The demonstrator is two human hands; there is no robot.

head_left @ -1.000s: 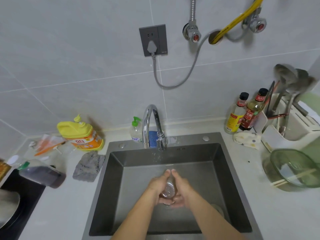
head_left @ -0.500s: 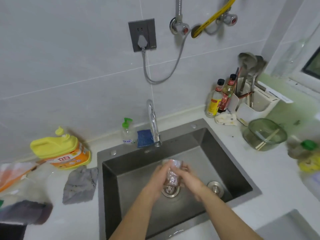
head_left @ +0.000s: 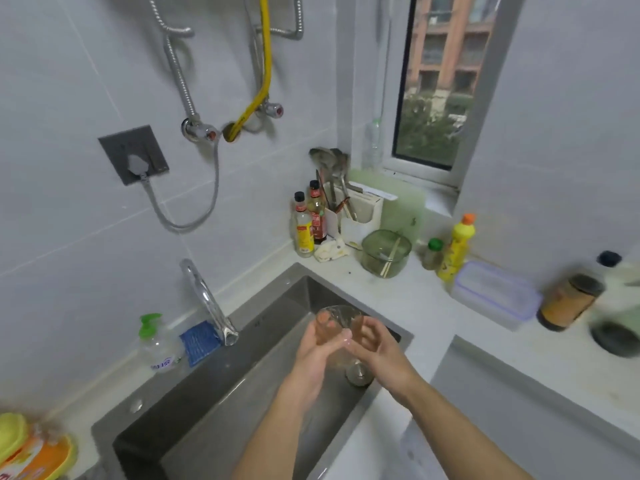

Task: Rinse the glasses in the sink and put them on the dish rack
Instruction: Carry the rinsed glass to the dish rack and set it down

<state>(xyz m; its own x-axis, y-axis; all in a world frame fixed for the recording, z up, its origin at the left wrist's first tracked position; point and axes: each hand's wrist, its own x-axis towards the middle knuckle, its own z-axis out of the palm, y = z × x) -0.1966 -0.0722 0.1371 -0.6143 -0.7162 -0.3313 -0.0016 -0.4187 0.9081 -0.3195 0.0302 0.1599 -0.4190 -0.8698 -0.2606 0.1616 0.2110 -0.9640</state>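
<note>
A small clear glass (head_left: pixel 341 322) is held upright above the right part of the steel sink (head_left: pixel 214 386). My left hand (head_left: pixel 317 351) wraps its left side, fingers up along the wall. My right hand (head_left: pixel 375 344) cups its right side with curled fingers. The glass's lower half is hidden between my palms. The chrome tap (head_left: pixel 207 301) stands to the left, its spout well clear of the glass, and no water stream shows. No dish rack can be made out in this view.
Behind the sink sit a soap pump bottle (head_left: pixel 157 342) and a blue sponge (head_left: pixel 199 341). On the right counter stand sauce bottles (head_left: pixel 304 226), a utensil holder (head_left: pixel 358 216), a green bowl with chopsticks (head_left: pixel 386 252), a yellow bottle (head_left: pixel 457 247), a plastic box (head_left: pixel 495 294) and a jar (head_left: pixel 569 301).
My head has turned right, bringing the window and right counter into view. Both hands have lifted the glass from low in the basin to above the sink's right edge.
</note>
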